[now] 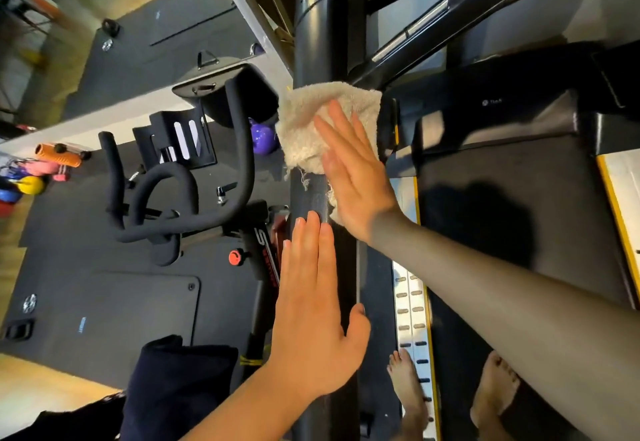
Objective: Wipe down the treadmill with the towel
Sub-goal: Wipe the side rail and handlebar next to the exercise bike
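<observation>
- Head view: you're mid-wipe on the treadmill's (502,232) upright post (320,42). The towel (322,125) lies flat against it, beside the handrail joint.
- Next move, I'd judge: drag the towel down the post with even pressure and shift your left hand clear.
- Right hand (353,177): fingers straight, palm pressing the towel on, no grasp.
- Left hand (311,319): flat, released, resting on the post lower down, holding nothing.

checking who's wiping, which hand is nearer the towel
Right. The right hand presses flat on the towel; the left hand rests lower on the post, clear of it.
</observation>
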`<act>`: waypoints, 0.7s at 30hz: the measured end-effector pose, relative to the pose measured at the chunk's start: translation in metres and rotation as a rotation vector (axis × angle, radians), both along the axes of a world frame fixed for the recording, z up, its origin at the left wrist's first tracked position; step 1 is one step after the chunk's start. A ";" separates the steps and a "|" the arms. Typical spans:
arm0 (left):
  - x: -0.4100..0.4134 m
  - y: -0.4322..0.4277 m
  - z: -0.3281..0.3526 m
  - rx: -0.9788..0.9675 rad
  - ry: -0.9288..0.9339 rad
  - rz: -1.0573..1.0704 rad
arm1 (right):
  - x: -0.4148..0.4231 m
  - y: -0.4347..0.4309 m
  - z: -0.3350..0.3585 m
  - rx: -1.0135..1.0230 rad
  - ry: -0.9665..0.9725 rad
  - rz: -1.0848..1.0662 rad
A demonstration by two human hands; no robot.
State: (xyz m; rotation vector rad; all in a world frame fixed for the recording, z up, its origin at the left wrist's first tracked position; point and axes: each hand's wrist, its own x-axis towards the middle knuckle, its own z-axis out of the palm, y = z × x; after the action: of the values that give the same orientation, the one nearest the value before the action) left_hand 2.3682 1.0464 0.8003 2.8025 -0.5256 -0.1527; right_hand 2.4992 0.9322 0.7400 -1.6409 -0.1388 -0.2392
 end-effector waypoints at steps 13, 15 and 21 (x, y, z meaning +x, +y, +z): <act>0.001 0.001 0.000 -0.035 0.023 0.032 | 0.031 -0.019 -0.047 0.494 0.998 -0.258; 0.001 0.001 -0.001 -0.040 0.015 0.033 | 0.003 -0.013 -0.034 0.434 0.990 -0.167; -0.001 0.002 -0.001 -0.101 0.025 0.037 | -0.058 0.005 0.014 0.097 0.622 -0.104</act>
State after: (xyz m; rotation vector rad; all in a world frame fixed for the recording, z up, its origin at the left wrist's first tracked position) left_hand 2.3675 1.0488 0.7991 2.7068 -0.4617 -0.1487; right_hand 2.4408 0.9369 0.7544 -1.5569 0.4249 0.1894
